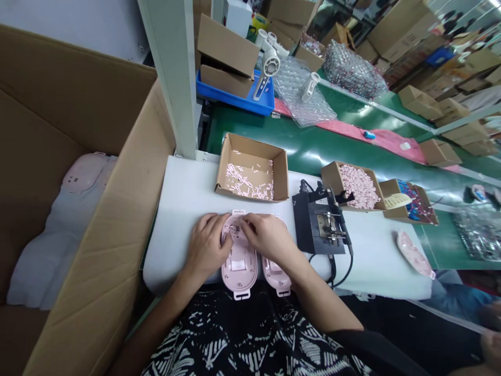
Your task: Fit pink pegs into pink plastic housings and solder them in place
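Workbench (183, 193), hands (207, 245) (270, 237) curled on pink casing (239, 266)

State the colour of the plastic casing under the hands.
The plastic casing is pale pink, best seen in the head view.

Left hand (206, 245) and right hand (268, 237) rest on a pink plastic housing (238, 269)

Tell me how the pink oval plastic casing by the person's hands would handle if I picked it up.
The pink oval plastic casing looks like a thin moulded shell, so it's probably light for its size and fairly stiff. Its smooth surface may feel slightly slippery. Its small end tabs could be the most fragile part. Lying flat on the white padded sheet, it seems unlikely to roll.
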`<action>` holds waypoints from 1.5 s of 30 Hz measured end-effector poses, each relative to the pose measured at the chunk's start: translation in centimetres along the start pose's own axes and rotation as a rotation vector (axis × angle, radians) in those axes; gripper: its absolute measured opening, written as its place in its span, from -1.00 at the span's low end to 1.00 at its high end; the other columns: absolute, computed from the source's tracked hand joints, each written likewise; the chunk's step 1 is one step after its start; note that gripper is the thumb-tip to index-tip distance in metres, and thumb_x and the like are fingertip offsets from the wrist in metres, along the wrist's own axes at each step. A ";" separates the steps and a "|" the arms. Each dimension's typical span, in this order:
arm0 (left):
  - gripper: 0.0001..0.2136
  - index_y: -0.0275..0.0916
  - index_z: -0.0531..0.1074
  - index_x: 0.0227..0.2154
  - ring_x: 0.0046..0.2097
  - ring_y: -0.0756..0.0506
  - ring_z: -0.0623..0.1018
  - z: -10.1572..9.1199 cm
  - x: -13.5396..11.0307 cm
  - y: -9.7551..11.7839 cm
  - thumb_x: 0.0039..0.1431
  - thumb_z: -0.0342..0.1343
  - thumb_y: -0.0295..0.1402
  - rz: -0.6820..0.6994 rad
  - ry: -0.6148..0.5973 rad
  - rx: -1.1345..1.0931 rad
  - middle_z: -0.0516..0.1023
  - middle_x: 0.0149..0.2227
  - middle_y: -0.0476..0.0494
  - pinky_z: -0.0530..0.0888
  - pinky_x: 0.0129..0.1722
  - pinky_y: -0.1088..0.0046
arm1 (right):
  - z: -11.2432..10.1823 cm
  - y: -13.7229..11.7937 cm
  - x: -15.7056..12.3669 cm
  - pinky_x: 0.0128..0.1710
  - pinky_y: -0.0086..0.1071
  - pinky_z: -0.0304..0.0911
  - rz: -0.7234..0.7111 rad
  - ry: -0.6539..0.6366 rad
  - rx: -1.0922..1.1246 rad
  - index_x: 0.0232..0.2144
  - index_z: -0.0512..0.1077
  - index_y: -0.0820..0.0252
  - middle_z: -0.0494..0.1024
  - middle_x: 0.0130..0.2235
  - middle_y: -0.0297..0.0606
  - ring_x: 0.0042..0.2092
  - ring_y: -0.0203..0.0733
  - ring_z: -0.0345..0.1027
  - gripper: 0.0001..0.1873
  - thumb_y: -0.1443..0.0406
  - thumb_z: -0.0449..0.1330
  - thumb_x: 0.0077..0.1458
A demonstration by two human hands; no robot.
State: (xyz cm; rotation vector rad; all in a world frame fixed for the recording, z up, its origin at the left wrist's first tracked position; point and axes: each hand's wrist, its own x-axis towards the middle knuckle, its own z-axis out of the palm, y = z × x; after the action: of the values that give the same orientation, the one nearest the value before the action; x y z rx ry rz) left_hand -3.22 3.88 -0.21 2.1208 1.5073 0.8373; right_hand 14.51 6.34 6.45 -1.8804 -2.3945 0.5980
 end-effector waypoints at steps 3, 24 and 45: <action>-0.58 -0.25 0.39 0.15 0.12 -0.26 0.43 0.0 0.0 0.1 0.22 0.13 -0.43 -0.005 0.000 0.004 0.57 0.08 -0.16 0.38 0.18 0.09 | -0.3 0.7 0.0 -0.34 -0.35 0.08 -0.028 0.001 0.011 -0.23 0.50 0.13 0.63 -0.25 -0.28 -0.28 -0.21 0.48 -0.79 0.21 0.10 0.35; -0.84 -0.17 0.58 -0.13 0.10 -0.26 0.40 0.5 0.6 0.1 0.26 0.18 -0.36 0.126 0.088 0.048 0.54 0.05 -0.17 0.40 0.16 0.05 | -0.5 2.9 -1.1 -0.20 -0.35 0.24 -0.157 0.127 0.299 -0.24 0.43 0.18 0.46 -0.21 -0.27 -0.20 -0.21 0.37 -0.89 0.37 0.09 0.33; -0.95 -0.07 0.61 -0.29 -0.22 0.02 0.60 -1.8 3.4 11.2 0.21 0.29 -0.38 -0.089 0.037 -0.452 0.64 -0.27 0.07 0.54 -0.19 0.53 | -0.9 6.0 -6.0 -0.25 -0.43 0.45 -0.302 0.410 1.257 -0.10 0.50 0.15 0.58 -0.17 -0.25 -0.27 -0.32 0.47 -0.74 0.25 0.37 0.17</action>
State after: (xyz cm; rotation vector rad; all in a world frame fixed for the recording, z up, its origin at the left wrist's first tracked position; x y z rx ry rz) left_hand 4.24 3.27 9.01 1.7053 1.2714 1.0712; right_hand 21.92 2.08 6.58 -0.9258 -1.3542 1.1428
